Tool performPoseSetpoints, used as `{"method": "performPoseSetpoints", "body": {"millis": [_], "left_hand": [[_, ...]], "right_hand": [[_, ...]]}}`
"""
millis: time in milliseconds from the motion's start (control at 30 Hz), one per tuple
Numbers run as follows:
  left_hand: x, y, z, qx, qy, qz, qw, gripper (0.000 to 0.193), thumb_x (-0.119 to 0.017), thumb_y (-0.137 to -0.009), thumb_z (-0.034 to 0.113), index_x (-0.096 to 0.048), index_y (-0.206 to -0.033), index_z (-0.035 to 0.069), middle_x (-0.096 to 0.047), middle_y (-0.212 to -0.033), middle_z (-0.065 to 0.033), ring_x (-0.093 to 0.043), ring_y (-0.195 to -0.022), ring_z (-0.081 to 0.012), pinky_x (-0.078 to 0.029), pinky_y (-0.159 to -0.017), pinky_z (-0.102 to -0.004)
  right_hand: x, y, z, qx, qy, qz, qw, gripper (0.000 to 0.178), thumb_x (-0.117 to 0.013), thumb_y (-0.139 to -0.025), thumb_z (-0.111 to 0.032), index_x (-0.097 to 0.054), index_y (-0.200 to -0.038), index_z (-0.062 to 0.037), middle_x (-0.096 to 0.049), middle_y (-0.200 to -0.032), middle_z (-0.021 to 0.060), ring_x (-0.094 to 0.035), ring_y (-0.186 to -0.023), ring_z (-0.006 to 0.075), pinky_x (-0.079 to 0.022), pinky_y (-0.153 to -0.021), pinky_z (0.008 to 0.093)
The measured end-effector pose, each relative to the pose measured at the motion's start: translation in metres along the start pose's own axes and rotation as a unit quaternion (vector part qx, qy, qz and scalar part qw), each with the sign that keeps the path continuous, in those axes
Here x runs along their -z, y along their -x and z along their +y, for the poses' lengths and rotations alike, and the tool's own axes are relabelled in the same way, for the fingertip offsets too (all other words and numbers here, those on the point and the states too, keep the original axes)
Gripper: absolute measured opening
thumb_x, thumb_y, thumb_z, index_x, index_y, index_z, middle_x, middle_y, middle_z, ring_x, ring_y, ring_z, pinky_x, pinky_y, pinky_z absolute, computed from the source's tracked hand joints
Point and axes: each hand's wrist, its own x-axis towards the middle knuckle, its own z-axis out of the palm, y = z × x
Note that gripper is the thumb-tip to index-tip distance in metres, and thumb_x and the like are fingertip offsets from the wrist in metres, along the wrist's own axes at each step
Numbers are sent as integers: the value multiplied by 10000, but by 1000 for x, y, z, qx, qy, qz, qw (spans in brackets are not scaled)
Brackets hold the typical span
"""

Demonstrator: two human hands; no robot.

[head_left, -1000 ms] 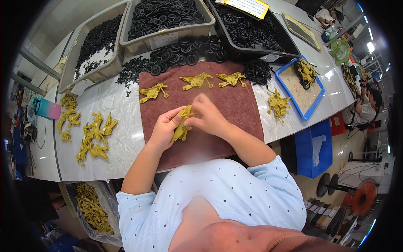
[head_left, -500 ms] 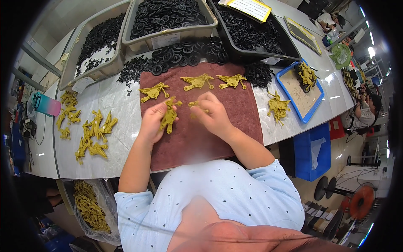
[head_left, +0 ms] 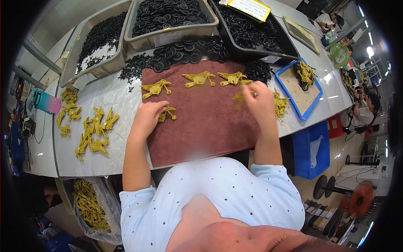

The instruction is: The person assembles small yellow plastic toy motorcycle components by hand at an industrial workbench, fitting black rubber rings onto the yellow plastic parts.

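On the brown-red towel (head_left: pixel 201 126) lie three yellow plastic toy motorbike bodies in a row: a left one (head_left: pixel 156 89), a middle one (head_left: pixel 199 79) and a right one (head_left: pixel 230 78). Below the left one, my left hand (head_left: pixel 149 118) has its fingers closed on another yellow toy motorbike body (head_left: pixel 168 114), resting on or just over the cloth. My right hand (head_left: pixel 261 103), at the towel's right side, pinches a yellow toy motorbike body (head_left: pixel 239 100) that is smeared by motion. Fingers hide part of both held pieces.
Bins of black wheels (head_left: pixel 168 19) and small black parts (head_left: pixel 256 33) line the back, with loose wheels (head_left: pixel 189 52) before them. More yellow bodies (head_left: pixel 95 130) lie left, beside a bottle (head_left: pixel 47 103). A blue tray (head_left: pixel 300 98) stands right; a bag-lined box (head_left: pixel 90 206) sits below left.
My hands have moved apart from the middle of the towel. The left went down-left with one yellow body; the right swung right with another.
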Motion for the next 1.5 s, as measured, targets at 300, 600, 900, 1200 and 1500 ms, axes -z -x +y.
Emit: {"method": "performPoseSetpoints", "body": {"millis": [300,600,900,1200,1500], "left_hand": [[4,8,5,-11,-140,-10,990,498,-776,-666,286,-622,-1109,118,-575,-1009,-42,-506,-1033,-222,-314,-918,-366],[37,21,-23,166,-221,174,945,480,-725,-744,238,-584,-1186,115,-588,-1102,-89,-511,-1079,-261,-386,-898,-417],[51,37,-61,401,-303,144,852,477,-613,-802,82,-517,-1268,68,-580,-1130,-163,-525,-1079,-343,-425,-918,-454],[6,2,7,-28,197,253,947,645,-795,-708,250,-537,-1265,52,-581,-1151,-86,-560,-1015,-210,-439,-907,-324],[-29,1,30,-50,497,54,864,601,-688,-843,140,-399,-1350,-4,-549,-1157,-86,-570,-1032,-168,-465,-898,-287]], "right_hand": [[45,24,88,-250,345,-46,904,249,-626,-786,-265,-682,-809,-24,-627,-843,179,-613,-779,351,-489,-676,450],[29,27,99,-160,264,-30,951,245,-743,-734,-220,-632,-829,-23,-595,-893,162,-586,-848,347,-478,-748,414],[11,7,15,3,52,2,999,141,-678,-798,-112,-620,-887,-19,-583,-957,137,-585,-888,315,-479,-777,375],[-42,10,-74,189,-202,-121,954,325,-719,-762,-85,-608,-1066,-50,-557,-1113,135,-567,-1031,301,-483,-868,358],[-85,27,-60,204,-315,-225,899,609,-769,-717,-106,-485,-1256,-100,-441,-1238,150,-468,-1156,323,-432,-957,389]]}}
